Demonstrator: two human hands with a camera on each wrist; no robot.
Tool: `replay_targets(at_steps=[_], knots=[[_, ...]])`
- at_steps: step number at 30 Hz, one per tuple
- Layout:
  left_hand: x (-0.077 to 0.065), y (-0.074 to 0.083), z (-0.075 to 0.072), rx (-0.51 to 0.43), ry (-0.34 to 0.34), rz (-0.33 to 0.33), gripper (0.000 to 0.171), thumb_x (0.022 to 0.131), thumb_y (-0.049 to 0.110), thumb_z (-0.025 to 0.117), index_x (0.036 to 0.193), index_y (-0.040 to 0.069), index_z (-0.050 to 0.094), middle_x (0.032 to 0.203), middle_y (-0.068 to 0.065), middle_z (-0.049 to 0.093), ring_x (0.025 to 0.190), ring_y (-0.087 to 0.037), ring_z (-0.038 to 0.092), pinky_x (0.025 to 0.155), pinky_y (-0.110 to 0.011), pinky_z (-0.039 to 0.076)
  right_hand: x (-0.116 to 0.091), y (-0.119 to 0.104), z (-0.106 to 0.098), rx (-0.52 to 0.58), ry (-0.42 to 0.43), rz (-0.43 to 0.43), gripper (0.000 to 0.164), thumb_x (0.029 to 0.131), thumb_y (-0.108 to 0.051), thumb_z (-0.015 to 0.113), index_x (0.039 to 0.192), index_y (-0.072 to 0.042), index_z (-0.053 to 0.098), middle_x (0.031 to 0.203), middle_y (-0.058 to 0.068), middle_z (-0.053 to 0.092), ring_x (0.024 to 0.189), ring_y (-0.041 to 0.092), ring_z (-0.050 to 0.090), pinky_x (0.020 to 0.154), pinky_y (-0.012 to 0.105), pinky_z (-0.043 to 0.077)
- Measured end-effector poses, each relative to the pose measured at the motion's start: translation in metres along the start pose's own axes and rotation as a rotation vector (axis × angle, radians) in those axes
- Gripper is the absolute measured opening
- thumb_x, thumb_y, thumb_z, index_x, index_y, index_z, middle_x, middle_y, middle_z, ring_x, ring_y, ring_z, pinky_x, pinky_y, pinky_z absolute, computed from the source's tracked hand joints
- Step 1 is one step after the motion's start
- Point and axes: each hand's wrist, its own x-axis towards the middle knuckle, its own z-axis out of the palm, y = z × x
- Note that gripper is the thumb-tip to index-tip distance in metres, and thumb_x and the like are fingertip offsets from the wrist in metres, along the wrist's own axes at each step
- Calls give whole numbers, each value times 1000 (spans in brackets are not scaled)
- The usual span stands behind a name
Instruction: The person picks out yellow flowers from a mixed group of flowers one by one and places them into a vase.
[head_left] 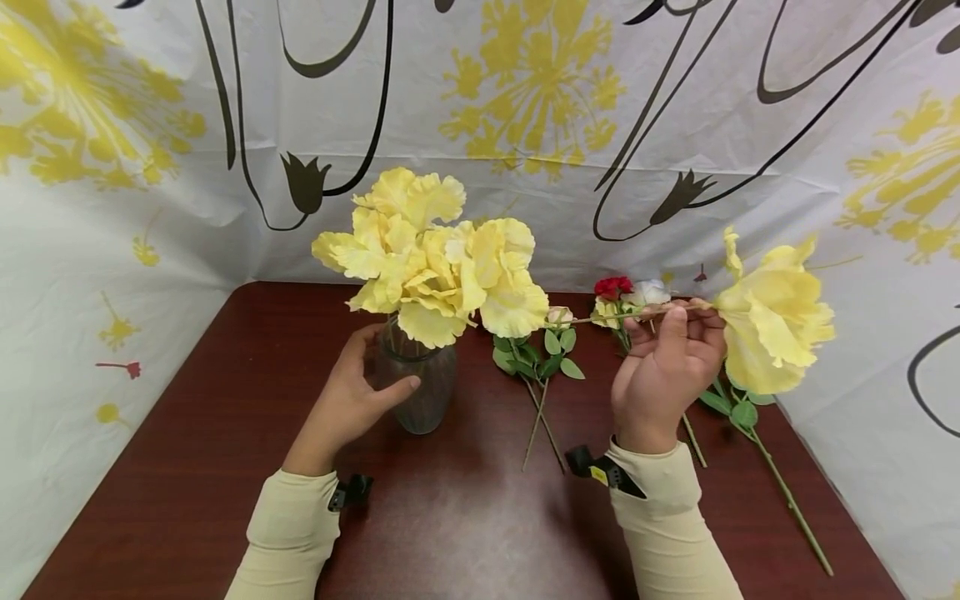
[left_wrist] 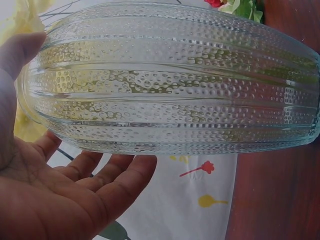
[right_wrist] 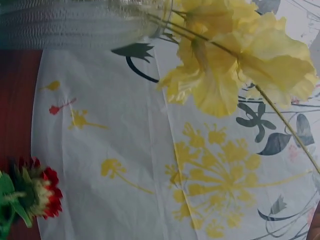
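Observation:
A clear ribbed glass vase (head_left: 427,396) stands upright on the table, with several large yellow flowers (head_left: 420,267) in its mouth. My left hand (head_left: 348,408) holds the vase near its neck, thumb on the near side. In the left wrist view, the fingers (left_wrist: 125,185) curve along the bumpy glass (left_wrist: 175,85). To the right, my right hand (head_left: 667,375) pinches the stem of another yellow flower (head_left: 776,321) below its bloom. That stem runs level towards the vase flowers; its far end passes behind them. Only the stem (right_wrist: 285,122) crosses the right wrist view, with the hand barely showing.
A pale pink rose (head_left: 559,315) with crossed stems lies between the hands. Behind the right hand are a red flower (head_left: 612,288) and a white one (head_left: 649,292). A long leafy stem (head_left: 795,504) lies at the table's right edge. A printed sheet (head_left: 540,192) hangs behind the table.

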Motion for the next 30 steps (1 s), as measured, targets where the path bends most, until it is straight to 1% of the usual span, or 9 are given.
replay_targets(at_steps=[2,5,9,16,22,25,30], knots=[[0,0,0,0,1,-2,81,85,26,79,148,8,32,137,-12,44,124,-29,46,100,-51,39,-4,3,1,13,14,27,15,95,4,60,103,5,48,94,19,48,68,27,56,55,33,55],[0,-1,0,-1,0,-2,81,85,26,79,148,7,32,137,-12,44,124,-29,46,100,-51,39,-11,9,3,-7,-5,39,12,97,4,58,103,3,48,93,16,49,70,26,56,57,33,55],[0,-2,0,-6,0,-2,80,86,27,79,148,8,32,137,-12,44,124,-29,46,100,-50,39,-19,18,6,1,-28,51,9,98,4,57,101,4,48,90,17,50,71,27,57,58,33,55],[0,-1,1,-17,-10,-5,80,87,29,78,149,10,31,138,-11,43,124,-28,46,100,-50,39,-29,28,10,15,-28,74,6,99,7,52,103,3,48,89,16,51,71,26,59,57,31,56],[0,-1,0,-11,-14,3,80,87,28,78,149,9,31,138,-11,43,124,-29,46,100,-51,39,-35,38,14,-1,-54,85,7,99,4,54,104,3,49,87,16,54,71,24,60,59,31,56],[0,-1,0,-10,-11,5,80,87,27,78,149,9,31,137,-11,43,124,-29,46,100,-51,39,-41,44,17,-38,-72,96,7,99,3,55,105,1,50,87,14,55,72,24,61,60,30,55],[0,-1,-1,-5,-10,4,80,87,27,78,149,8,31,137,-12,43,124,-29,46,101,-51,39,-49,55,20,-135,-96,121,7,100,2,54,103,-3,51,91,10,55,78,20,59,58,25,48]])
